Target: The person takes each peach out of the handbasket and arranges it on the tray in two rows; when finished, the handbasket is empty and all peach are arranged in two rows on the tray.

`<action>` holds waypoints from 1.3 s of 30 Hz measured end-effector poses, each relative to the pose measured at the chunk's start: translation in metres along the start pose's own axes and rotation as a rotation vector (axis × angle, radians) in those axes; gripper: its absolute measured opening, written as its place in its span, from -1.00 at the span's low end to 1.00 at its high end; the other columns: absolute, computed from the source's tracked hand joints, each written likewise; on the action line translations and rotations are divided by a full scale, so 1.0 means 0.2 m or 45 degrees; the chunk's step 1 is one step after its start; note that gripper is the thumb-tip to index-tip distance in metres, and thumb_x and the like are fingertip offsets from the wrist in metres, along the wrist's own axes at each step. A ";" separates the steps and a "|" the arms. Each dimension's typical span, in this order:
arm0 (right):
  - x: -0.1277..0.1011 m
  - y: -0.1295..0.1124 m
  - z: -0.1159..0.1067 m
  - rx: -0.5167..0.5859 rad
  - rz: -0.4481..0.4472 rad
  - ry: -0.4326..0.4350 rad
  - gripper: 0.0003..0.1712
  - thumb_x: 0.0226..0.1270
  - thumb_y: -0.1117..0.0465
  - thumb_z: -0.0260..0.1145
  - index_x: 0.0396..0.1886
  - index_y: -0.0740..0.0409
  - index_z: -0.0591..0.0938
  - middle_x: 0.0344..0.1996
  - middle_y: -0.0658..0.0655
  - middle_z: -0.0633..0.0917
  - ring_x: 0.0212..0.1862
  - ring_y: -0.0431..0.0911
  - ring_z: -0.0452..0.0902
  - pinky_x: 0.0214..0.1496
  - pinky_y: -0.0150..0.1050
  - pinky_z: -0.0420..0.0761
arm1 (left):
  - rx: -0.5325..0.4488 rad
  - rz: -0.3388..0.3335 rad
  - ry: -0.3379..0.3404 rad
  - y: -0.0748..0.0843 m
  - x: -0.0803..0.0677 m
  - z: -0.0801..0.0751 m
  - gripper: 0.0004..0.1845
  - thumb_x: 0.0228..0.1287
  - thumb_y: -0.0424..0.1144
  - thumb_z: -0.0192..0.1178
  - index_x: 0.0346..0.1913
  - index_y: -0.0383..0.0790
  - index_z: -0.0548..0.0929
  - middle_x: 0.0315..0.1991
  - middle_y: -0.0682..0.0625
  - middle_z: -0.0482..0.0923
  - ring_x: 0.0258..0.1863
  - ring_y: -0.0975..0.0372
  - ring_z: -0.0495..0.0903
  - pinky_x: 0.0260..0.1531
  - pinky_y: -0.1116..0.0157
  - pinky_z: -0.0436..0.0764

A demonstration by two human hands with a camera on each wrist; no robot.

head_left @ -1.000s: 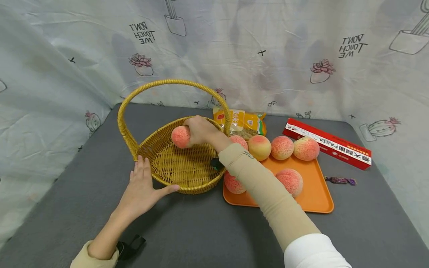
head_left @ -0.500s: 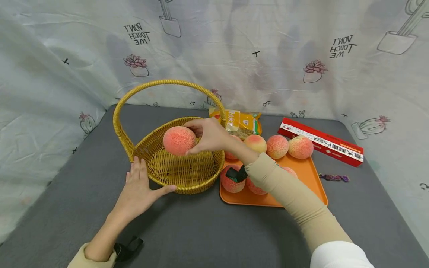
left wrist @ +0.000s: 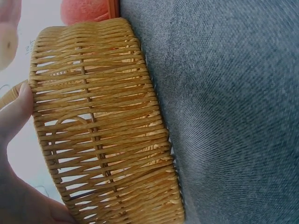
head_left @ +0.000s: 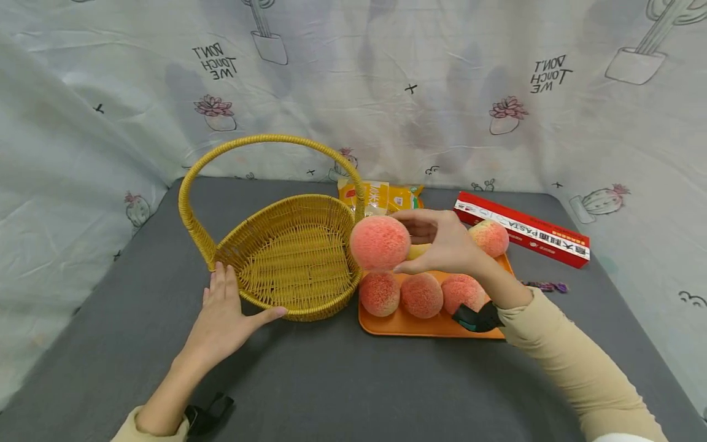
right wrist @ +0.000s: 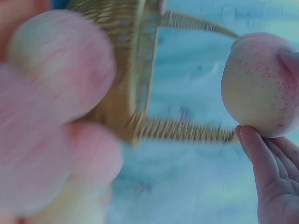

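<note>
A round pink-and-yellow peach (head_left: 380,243) sits in the middle of the head view, raised above the gap between the woven yellow wicker basket with a tall arched handle (head_left: 293,258) and the flat orange plastic tray (head_left: 386,322). The right hand (head_left: 444,242) holds it from the right side, thumb and fingertips curled round the fruit; in the right wrist view the same peach (right wrist: 259,84) shows at the upper right, resting on the fingertips (right wrist: 254,144), with blurred fruit filling the left of that frame. The left hand (head_left: 223,313) lies flat on the grey cloth-covered table (head_left: 331,380) at the lower left, fingers straight, thumb stretched along the basket's near wall; the left wrist view shows a finger (left wrist: 14,112) touching the wicker wall (left wrist: 103,135). The basket is empty. Three more peaches (head_left: 422,294) lie in a row on the tray's near edge, another (head_left: 490,237) behind the hand. Behind the tray lie a yellow snack packet (head_left: 381,196) and a long red pasta box (head_left: 521,228).
</note>
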State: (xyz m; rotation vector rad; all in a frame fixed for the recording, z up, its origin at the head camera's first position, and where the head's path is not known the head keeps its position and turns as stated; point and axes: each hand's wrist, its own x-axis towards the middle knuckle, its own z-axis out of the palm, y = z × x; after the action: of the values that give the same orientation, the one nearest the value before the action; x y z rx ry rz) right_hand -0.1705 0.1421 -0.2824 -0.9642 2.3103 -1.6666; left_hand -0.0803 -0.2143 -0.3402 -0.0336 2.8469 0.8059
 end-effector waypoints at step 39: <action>-0.87 0.33 -0.33 -0.410 0.853 0.685 -0.16 0.05 0.08 0.57 0.21 0.47 0.44 -0.14 0.05 0.71 -0.28 -0.68 0.43 -0.27 -0.59 0.56 | 0.006 0.026 -0.001 -0.03 0.01 0.02 0.41 0.09 0.42 0.20 0.43 -0.59 -0.43 0.43 -0.42 -0.66 0.43 -0.25 -0.56 0.33 -0.26 -0.27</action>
State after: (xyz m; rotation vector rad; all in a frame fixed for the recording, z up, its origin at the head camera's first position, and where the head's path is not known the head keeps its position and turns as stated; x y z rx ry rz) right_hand -0.0901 0.3055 -0.3598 0.2977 2.8265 -1.3844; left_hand -0.0812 -0.2171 -0.3460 -0.0038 2.8532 0.8029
